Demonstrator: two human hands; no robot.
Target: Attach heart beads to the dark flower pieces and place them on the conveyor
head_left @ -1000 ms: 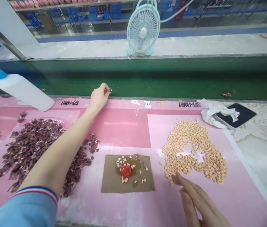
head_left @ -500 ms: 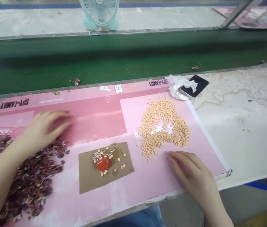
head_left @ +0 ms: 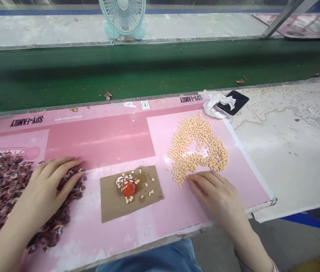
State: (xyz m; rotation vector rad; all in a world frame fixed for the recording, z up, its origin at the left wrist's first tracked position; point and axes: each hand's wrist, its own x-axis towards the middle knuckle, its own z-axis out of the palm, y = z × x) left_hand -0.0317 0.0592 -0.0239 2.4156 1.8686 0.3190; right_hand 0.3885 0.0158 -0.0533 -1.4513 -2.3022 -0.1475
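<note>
My left hand (head_left: 49, 185) lies on a large heap of small dark maroon pieces (head_left: 1, 189) at the left, fingers extended across its right edge, with nothing visibly gripped. My right hand (head_left: 216, 192) rests on the pink mat, fingertips at the lower edge of a heap of small peach heart-shaped pieces (head_left: 196, 147). Between my hands lies a brown card (head_left: 114, 204) bearing an amber puddle of liquid, scattered peach hearts, and a shiny red round blob or cap (head_left: 129, 189).
The pink printed mat (head_left: 97, 136) covers the bench, with a crumpled white tissue (head_left: 216, 104) and a black pad (head_left: 236, 102) at its far edge. Beyond runs a green conveyor belt (head_left: 148, 64) with stray pieces, and a mint-green fan (head_left: 122, 15) stands behind it.
My left hand has come back from the mat's far edge, where it pinched a small piece, and now lies on the maroon heap. My right hand has moved up to the peach heap. The view has shifted.
</note>
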